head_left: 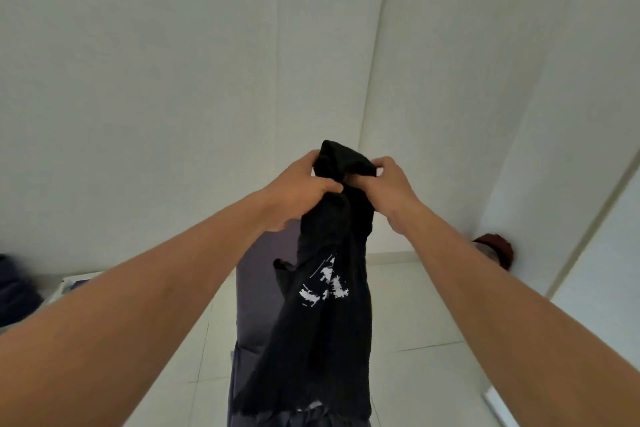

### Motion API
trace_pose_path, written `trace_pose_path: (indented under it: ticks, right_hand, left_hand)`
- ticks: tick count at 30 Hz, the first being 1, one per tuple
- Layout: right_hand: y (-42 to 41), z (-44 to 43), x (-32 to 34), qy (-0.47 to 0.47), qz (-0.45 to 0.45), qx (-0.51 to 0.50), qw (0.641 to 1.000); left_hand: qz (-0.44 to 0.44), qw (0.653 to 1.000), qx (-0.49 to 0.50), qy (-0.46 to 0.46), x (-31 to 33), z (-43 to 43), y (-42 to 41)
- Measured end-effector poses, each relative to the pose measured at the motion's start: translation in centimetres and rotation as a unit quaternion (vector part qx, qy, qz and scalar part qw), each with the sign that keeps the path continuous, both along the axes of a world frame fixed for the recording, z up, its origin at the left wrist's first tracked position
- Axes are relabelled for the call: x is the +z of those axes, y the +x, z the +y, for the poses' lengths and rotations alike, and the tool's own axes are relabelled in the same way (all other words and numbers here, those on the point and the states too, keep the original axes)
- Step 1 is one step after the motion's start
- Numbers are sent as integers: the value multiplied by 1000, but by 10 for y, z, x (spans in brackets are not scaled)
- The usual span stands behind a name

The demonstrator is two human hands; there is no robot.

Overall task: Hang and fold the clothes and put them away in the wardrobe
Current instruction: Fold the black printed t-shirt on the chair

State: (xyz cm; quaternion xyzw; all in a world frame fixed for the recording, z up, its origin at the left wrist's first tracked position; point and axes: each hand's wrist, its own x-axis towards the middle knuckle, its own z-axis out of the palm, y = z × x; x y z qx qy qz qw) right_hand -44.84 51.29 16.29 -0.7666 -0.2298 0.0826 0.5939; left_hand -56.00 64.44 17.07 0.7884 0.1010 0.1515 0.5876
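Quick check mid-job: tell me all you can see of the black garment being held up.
The black garment is dark, knit-looking cloth with a broken white print at mid-length. It hangs bunched and unfolded, held up by its top edge; the left hand and right hand grip it side by side.

Pale tiled floor (415,305), long purple-grey surface (256,288) running down its middle, dark red object (495,250) at its right edge
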Motion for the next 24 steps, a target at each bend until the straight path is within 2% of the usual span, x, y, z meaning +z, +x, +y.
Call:
trace_pose_path:
  ticks: [2, 4, 8, 9, 11, 15, 19, 21, 23, 24]
  right_hand:
    - [-11, -4, -14, -75, -71, -89, 991]
    - [-27, -7, -31, -67, -97, -111, 987]
    - [-64, -9, -43, 81, 68, 10, 994]
    - [-71, -9, -43, 97, 85, 48, 990]
    - [-76, -10, -47, 53, 43, 103, 992]
    - [-88, -1, -50, -55, -37, 66, 996]
    - [-83, -3, -53, -130, -99, 0, 987]
    - [-80, -12, -49, -132, -103, -28, 986]
    - [-74, -21, -42, -129, -116, -55, 983]
    - [-72, -24, -37, -128, -121, -66, 982]
  left_hand:
    - [-2, 996, 15, -87, 16, -4, 4]
    - [-7, 993, 30, -117, 31, -4, 6]
    - [-4, 982, 86, -170, 48, -8, 9]
    - [3, 977, 94, -191, 52, -11, 8]
    - [15, 978, 96, -185, 59, -17, 3]
    - [2, 995, 95, -40, 69, -21, -9]
    - [-46, 989, 126, 63, 87, -15, -24]
    - [-35, 962, 185, 199, 96, -7, -35]
    - [-10, 902, 259, 344, 101, 4, -47]
    - [4, 882, 278, 380, 102, 10, -53]
